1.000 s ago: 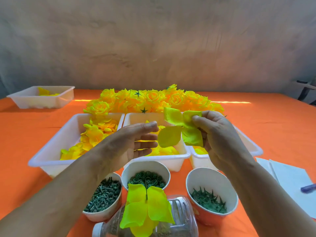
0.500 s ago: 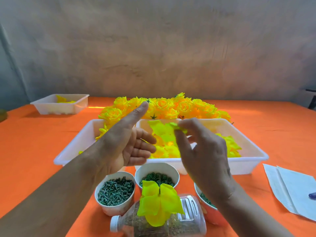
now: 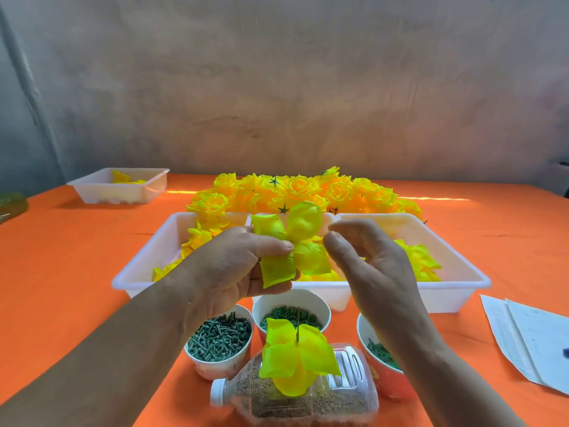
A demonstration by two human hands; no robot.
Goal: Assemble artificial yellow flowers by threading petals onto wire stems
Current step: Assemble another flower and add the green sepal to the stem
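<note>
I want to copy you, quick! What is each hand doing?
Left hand: holding the yellow petal piece.
Right hand: open, holding nothing.

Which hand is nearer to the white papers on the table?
Right. The right hand is raised just left of the papers; the left hand, holding yellow petals, is farther left.

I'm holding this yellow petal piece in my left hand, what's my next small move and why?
Probably lower the four-lobed yellow fabric petal piece centre-first onto the thin wire stem rising from the clear plastic bottle: your left hand pinches it, your right hand holds nothing, and the wire's tip stands bare above yellow petals already threaded.
</note>
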